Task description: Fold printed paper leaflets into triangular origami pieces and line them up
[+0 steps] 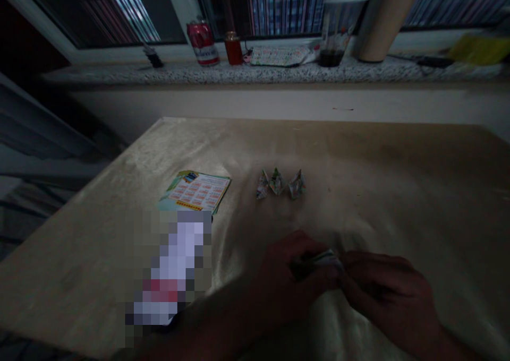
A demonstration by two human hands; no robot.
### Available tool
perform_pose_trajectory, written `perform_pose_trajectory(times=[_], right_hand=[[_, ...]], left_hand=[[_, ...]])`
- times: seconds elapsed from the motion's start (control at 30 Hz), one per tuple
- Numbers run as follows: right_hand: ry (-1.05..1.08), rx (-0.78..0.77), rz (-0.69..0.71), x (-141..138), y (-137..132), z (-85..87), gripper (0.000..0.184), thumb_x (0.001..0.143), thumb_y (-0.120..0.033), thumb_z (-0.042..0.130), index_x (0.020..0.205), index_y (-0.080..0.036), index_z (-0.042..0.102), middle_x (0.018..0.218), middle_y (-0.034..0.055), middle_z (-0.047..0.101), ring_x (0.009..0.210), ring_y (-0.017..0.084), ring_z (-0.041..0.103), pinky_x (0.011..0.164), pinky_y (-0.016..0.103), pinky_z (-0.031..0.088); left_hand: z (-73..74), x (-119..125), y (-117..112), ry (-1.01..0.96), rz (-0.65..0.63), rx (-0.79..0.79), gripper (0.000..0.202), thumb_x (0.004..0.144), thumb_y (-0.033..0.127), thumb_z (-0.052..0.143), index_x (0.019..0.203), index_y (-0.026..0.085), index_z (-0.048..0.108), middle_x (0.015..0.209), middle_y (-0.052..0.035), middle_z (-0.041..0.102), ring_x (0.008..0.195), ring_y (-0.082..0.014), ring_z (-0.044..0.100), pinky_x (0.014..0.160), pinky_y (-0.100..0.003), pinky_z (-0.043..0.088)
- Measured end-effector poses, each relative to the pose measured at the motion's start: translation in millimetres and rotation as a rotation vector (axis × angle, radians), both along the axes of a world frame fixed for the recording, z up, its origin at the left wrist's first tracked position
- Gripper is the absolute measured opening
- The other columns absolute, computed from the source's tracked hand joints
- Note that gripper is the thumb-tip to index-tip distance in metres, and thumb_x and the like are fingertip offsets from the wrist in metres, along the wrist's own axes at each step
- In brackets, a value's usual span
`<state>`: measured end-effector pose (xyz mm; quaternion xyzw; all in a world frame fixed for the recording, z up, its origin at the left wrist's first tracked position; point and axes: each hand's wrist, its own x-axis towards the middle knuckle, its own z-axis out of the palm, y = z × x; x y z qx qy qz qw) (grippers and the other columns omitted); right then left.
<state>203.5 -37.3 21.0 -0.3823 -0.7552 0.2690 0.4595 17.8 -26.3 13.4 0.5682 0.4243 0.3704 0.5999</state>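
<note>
Both my hands meet low on the table over a small folded piece of printed paper (326,257). My left hand (292,273) pinches its left side, fingers curled. My right hand (384,292) pinches its right side, fingers also closed on it. Three small folded paper shapes (280,183) stand in a row on the table just beyond my hands. A printed paper sheet with a grid of orange boxes (196,192) lies flat to the left of them.
A beige cloth-covered table (378,170) fills the view in dim light. A blurred-out patch (171,268) lies at the front left. On the stone windowsill behind stand a red can (203,42), a small red jar (233,48), a clear cup (338,26) and a tan cylinder (384,21).
</note>
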Motion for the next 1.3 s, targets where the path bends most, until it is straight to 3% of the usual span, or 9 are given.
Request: perform_pose_trajectory(times=[0.13, 0.2, 0.3, 0.5, 0.97, 1.1, 1.3], right_hand=[[-0.016, 0.032, -0.032, 1.0, -2.9, -3.9, 0.02, 0.083, -0.008, 0.068, 0.072, -0.024, 0.072, 0.064, -0.0001, 0.075, 0.05, 0.015, 0.072, 0.047, 0.019, 0.059], [0.003, 0.025, -0.147, 1.8, -6.4, -8.6, 0.014, 0.079, -0.011, 0.075, 0.08, -0.025, 0.073, 0.07, -0.0005, 0.078, 0.055, 0.015, 0.075, 0.053, 0.018, 0.061], [0.079, -0.077, -0.314, 1.7, -9.2, -14.4, 0.027, 0.074, -0.018, 0.083, 0.099, -0.026, 0.074, 0.078, -0.001, 0.081, 0.062, 0.016, 0.077, 0.059, 0.017, 0.064], [0.236, -0.275, -0.174, -2.4, -2.0, -11.8, 0.015, 0.081, -0.018, 0.079, 0.091, -0.029, 0.082, 0.082, -0.0001, 0.083, 0.066, 0.016, 0.078, 0.059, 0.019, 0.064], [0.255, -0.269, -0.148, -2.3, -0.8, -8.8, 0.019, 0.08, -0.013, 0.077, 0.089, -0.03, 0.084, 0.07, 0.0005, 0.079, 0.064, 0.018, 0.076, 0.053, 0.023, 0.061], [0.246, -0.26, -0.152, -1.4, -1.1, -10.6, 0.02, 0.08, -0.013, 0.077, 0.088, -0.029, 0.084, 0.077, 0.0016, 0.081, 0.064, 0.017, 0.076, 0.052, 0.023, 0.061], [0.245, -0.287, -0.124, -1.2, -1.7, -8.4, 0.012, 0.082, -0.016, 0.078, 0.082, -0.027, 0.083, 0.067, 0.0016, 0.076, 0.062, 0.019, 0.074, 0.053, 0.025, 0.061]], left_hand=[[-3.7, 0.4, 0.8, -0.071, 0.007, -0.068, 0.014, 0.086, 0.03, 0.074, 0.083, 0.016, 0.076, 0.077, -0.0015, 0.063, 0.07, -0.0133, 0.058, 0.063, -0.024, 0.046], [-7.1, 0.4, 1.0, -0.104, 0.034, -0.07, 0.014, 0.085, 0.03, 0.074, 0.082, 0.016, 0.077, 0.077, -0.0019, 0.064, 0.07, -0.0135, 0.059, 0.063, -0.025, 0.046], [-12.0, 0.8, 0.7, -0.151, 0.134, -0.039, 0.014, 0.084, 0.031, 0.075, 0.081, 0.017, 0.077, 0.079, -0.0026, 0.066, 0.07, -0.014, 0.059, 0.062, -0.025, 0.047], [-14.6, 1.4, -0.4, -0.211, 0.173, 0.018, 0.01, 0.087, 0.029, 0.074, 0.085, 0.019, 0.078, 0.082, -0.0027, 0.069, 0.073, -0.0141, 0.063, 0.065, -0.025, 0.051], [-12.3, 1.0, -4.8, -0.087, 0.208, 0.111, 0.007, 0.087, 0.028, 0.074, 0.085, 0.022, 0.078, 0.079, -0.0023, 0.071, 0.073, -0.0158, 0.065, 0.065, -0.028, 0.052], [-13.8, 0.6, -4.7, -0.081, 0.216, 0.114, 0.008, 0.087, 0.029, 0.073, 0.084, 0.023, 0.077, 0.079, -0.0018, 0.07, 0.072, -0.0158, 0.064, 0.065, -0.028, 0.051], [-10.6, -0.5, -4.6, -0.042, 0.173, 0.135, 0.011, 0.088, 0.03, 0.072, 0.087, 0.019, 0.076, 0.079, -0.0028, 0.07, 0.074, -0.0161, 0.064, 0.068, -0.028, 0.05]])
